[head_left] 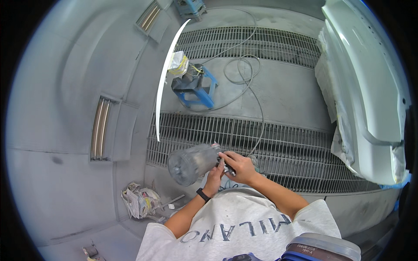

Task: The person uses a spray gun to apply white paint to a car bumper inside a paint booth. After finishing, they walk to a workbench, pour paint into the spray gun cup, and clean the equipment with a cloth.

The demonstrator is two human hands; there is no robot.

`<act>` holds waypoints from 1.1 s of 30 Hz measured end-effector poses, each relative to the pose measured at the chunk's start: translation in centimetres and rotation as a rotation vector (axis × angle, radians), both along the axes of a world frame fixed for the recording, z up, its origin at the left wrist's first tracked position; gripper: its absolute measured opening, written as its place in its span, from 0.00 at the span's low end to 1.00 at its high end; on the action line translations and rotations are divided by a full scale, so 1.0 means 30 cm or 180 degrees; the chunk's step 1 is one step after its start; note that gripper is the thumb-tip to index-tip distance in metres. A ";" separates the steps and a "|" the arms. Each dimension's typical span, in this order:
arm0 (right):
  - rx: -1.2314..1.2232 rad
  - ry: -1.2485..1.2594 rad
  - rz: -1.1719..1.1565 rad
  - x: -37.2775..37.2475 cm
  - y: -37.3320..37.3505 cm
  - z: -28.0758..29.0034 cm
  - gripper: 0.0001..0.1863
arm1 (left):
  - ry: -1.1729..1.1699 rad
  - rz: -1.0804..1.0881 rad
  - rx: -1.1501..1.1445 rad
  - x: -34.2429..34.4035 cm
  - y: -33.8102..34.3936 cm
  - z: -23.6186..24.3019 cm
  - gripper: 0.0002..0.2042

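I hold a spray gun (217, 150) with a large translucent cup (187, 165), tipped sideways so the cup points left, in front of my body. My left hand (214, 178) is closed on the gun near the cup's base, its thumb upward. My right hand (239, 168) is closed round the gun's body and handle, partly hiding it. A grey air hose (261, 135) runs from behind my right hand across the floor and loops farther away.
Floor grates (283, 130) cross below. A blue step stool (200, 95) carries wrapped items (178, 63), beside a long white strip (163, 87). A pale panel (370, 108) with masking stands right. Lit wall recesses (102, 126) line the left; crumpled paper (139, 200) lies lower left.
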State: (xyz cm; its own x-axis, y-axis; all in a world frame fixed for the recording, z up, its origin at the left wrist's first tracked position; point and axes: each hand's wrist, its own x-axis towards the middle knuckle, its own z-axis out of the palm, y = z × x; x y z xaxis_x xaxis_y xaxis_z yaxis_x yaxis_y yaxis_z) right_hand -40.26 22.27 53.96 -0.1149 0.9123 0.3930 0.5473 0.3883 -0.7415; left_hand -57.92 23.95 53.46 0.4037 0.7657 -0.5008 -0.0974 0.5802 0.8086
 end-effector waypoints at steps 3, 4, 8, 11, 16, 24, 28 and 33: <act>-0.0068 -0.0208 -0.0155 -0.044 -0.092 0.009 0.43 | 0.0160 0.0442 0.0017 0.043 -0.052 0.007 0.20; -0.0310 -0.0339 -0.0185 -0.059 -0.123 0.010 0.44 | 0.0212 0.0500 -0.0078 0.048 -0.067 0.005 0.20; -0.0614 -0.0256 -0.0278 -0.057 -0.316 0.007 0.47 | -0.0164 0.0370 -0.0105 -0.006 -0.123 0.000 0.21; -0.0801 -0.0810 -0.0676 -0.037 -0.527 -0.005 0.42 | -0.0501 -0.0191 0.0100 -0.073 -0.141 0.005 0.27; -0.1327 -0.1210 -0.0763 -0.002 -0.851 -0.029 0.34 | -0.1197 -0.0352 -0.0343 -0.129 -0.193 0.052 0.24; -0.0813 -0.1006 -0.0984 -0.036 -0.996 0.021 0.29 | -0.1105 0.0069 -0.0854 -0.109 -0.384 0.060 0.22; -0.0746 -0.0651 -0.0980 -0.059 -1.081 0.088 0.27 | -0.1079 0.0090 -0.0819 -0.166 -0.493 0.085 0.21; -0.0699 -0.0433 -0.1000 -0.031 -1.234 0.061 0.28 | -0.0993 0.0069 -0.0699 -0.129 -0.652 0.110 0.22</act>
State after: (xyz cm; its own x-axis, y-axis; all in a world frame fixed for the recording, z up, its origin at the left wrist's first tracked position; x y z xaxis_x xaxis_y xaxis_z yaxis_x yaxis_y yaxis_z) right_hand -41.18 -14.75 55.78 0.1453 0.9719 0.1853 0.7128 0.0271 -0.7009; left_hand -61.80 4.40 56.75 0.5476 0.6638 -0.5095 -0.3334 0.7315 0.5948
